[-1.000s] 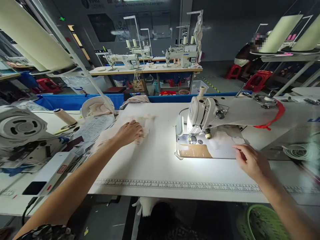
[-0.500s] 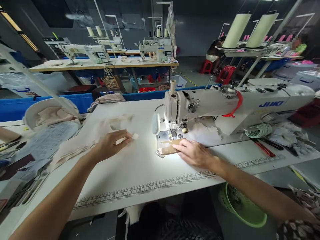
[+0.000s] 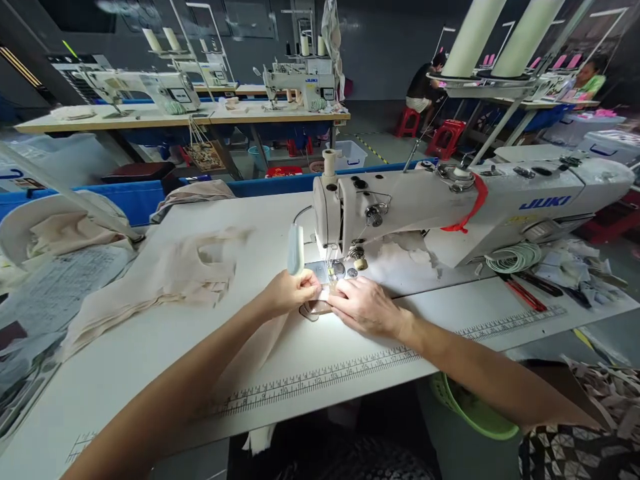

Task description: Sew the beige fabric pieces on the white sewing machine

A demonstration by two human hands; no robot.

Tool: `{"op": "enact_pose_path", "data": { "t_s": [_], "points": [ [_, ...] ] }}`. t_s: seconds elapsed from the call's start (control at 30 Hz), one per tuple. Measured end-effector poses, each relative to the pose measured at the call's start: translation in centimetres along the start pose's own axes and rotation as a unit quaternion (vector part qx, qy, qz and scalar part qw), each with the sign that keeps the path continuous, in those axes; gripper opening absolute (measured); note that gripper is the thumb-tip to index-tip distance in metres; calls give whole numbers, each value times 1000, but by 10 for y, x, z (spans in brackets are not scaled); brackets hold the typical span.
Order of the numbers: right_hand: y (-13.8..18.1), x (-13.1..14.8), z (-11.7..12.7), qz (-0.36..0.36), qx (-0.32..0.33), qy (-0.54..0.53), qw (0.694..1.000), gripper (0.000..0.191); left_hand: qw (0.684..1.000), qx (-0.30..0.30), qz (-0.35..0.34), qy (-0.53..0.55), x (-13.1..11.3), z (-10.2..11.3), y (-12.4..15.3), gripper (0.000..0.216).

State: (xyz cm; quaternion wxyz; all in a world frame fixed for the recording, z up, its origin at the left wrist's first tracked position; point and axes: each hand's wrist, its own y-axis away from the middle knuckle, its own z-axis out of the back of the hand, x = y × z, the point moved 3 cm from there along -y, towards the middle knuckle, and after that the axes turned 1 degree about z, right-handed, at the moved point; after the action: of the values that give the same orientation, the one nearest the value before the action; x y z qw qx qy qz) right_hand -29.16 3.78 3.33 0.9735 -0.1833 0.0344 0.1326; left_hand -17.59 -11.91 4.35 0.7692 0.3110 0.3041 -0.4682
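Both your hands meet under the sewing machine point(image 3: 400, 207) needle: left hand point(image 3: 293, 292) and right hand point(image 3: 363, 307) pinch the beige fabric strip point(image 3: 260, 347), which trails toward the desk point(image 3: 150, 373) front edge. A green basket point(image 3: 470, 417) sits below.

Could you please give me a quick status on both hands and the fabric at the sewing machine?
Left hand and right hand pinch a beige fabric strip at the needle plate. Fabric pile lies apart, left.
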Motion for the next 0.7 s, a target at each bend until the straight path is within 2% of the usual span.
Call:
{"op": "enact_pose_path", "data": {
  "t_s": [0.13, 0.27, 0.47, 0.7],
  "points": [
    [-1, 0, 1, -1, -12, -2, 1000, 23, 998, -46, -1, -44, 6, -3, -2, 24],
    [-2, 1, 0, 2, -23, 0, 1000, 24, 996, -42, 0, -84, 8, -6, -1, 23],
    [-3, 2, 2, -5, 4, 10, 1000, 21, 992, -40, -1, -121, 8, -6, -2, 22],
    [-3, 2, 4, -6, 7, 5, 1000, 23, 993, -53, 36, -97, 8, -7, -4, 21]
  ]
}}
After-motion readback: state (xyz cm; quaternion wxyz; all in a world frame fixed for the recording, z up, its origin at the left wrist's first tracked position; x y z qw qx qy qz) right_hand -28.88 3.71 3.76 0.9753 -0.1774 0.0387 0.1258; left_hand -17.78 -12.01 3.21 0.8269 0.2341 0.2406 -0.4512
